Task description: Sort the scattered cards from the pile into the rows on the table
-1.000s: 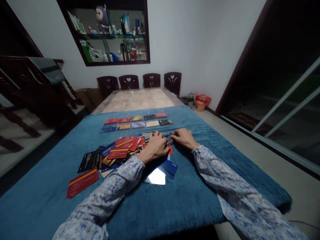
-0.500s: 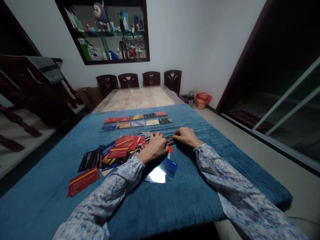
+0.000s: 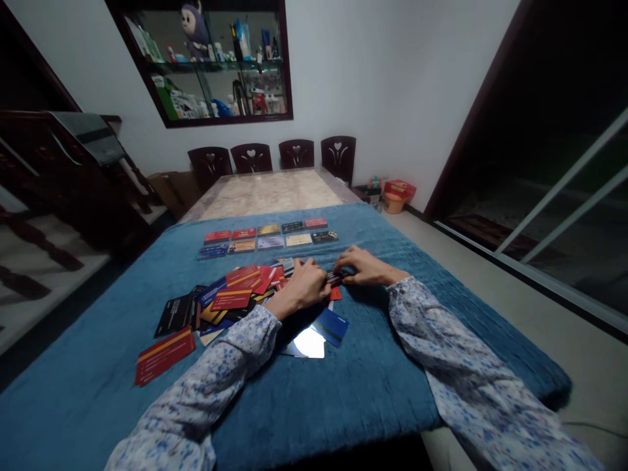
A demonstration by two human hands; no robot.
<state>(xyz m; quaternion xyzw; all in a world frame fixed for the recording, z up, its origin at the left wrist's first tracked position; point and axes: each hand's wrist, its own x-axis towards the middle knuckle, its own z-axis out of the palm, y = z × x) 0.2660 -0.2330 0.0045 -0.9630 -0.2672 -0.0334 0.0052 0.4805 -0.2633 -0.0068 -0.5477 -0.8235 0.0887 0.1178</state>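
Black cards [image 3: 334, 278] lie between my two hands, just right of a loose heap of red, blue, gold and black cards [image 3: 233, 299]. My left hand [image 3: 308, 285] is curled at the heap's right side, its fingertips closed on the left end of the black cards. From the right, my right hand [image 3: 362, 267] pinches their other end with thumb and fingers. How many black cards are held is hidden by my fingers. Just below my hands are a blue card [image 3: 331, 327] and a shiny card [image 3: 309, 343] reflecting bright light.
Two rows of card stacks [image 3: 269, 243] stand beyond the heap. Red cards [image 3: 165, 355] lie at the near left, with black cards [image 3: 174, 313] behind them. A blue cloth [image 3: 373, 379] covers the near tabletop; dark chairs [image 3: 251, 158] line the far end.
My right hand has turned and its fingers have moved over the right end of the black cards. My left hand has stayed almost in place.
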